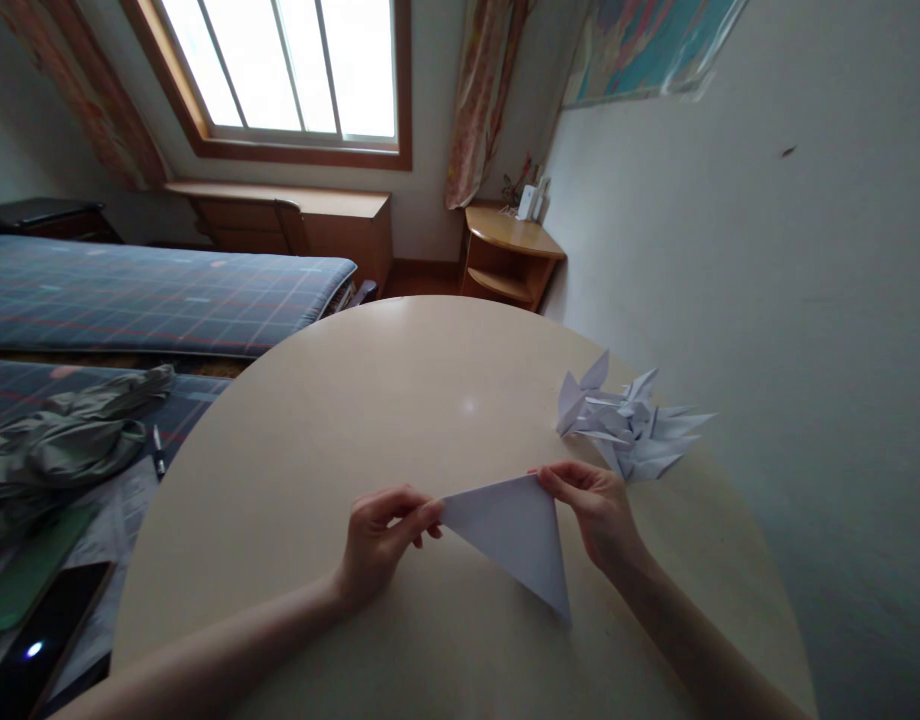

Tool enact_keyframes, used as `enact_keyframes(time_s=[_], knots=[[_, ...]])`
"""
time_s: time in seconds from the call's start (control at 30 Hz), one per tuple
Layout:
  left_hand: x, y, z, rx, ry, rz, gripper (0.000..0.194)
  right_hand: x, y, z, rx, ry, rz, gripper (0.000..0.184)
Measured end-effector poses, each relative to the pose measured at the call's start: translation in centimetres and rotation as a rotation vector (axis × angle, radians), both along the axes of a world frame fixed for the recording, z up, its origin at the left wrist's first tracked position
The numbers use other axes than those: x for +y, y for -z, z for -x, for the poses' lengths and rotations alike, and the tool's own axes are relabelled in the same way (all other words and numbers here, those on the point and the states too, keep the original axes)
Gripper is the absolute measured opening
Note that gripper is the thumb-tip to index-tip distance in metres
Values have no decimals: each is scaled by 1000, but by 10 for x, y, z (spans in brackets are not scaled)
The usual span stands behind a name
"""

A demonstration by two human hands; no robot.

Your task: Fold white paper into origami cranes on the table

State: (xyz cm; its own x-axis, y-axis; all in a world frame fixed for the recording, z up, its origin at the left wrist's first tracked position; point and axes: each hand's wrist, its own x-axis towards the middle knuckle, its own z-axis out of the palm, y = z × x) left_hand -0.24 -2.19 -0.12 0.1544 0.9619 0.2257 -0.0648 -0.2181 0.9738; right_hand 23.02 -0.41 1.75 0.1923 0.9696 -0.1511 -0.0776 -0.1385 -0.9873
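A white sheet of paper [516,535], folded into a triangle, is held up over the round table between both hands. My left hand [385,535] pinches its left corner between thumb and fingers. At the upper right corner, my right hand [591,505] grips the paper the same way. The third corner points down toward me. Just beyond my right hand lies a pile of folded white paper pieces [629,425] with pointed tips, probably several overlapping.
The round cream table [400,390] stands against the white wall [820,330] on the right. Off its left side are a phone [51,630], a green folder [44,570], a pen [158,452] and a crumpled grey-green cloth [62,440]. A plaid mattress [167,300] lies further back.
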Motion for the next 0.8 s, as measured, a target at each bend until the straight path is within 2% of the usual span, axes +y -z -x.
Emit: enact_keyframes(time_s=[0.23,0.33,0.57,0.67,0.8], knots=[[1,1,-1,29,31,18,25,-2,5,4,-53,51,-85,28],[5,2,1,16,108,90,29,-3,5,3,-77,38,-111,26],[15,3,-1,91,339,255,36,-8,5,5,-233,-99,-150,24],[16,3,-3,177,380,236,34,-12,5,9,-325,-164,-176,23],[14,4,-2,232,370,184,32,-17,2,14,-382,-217,-182,23]])
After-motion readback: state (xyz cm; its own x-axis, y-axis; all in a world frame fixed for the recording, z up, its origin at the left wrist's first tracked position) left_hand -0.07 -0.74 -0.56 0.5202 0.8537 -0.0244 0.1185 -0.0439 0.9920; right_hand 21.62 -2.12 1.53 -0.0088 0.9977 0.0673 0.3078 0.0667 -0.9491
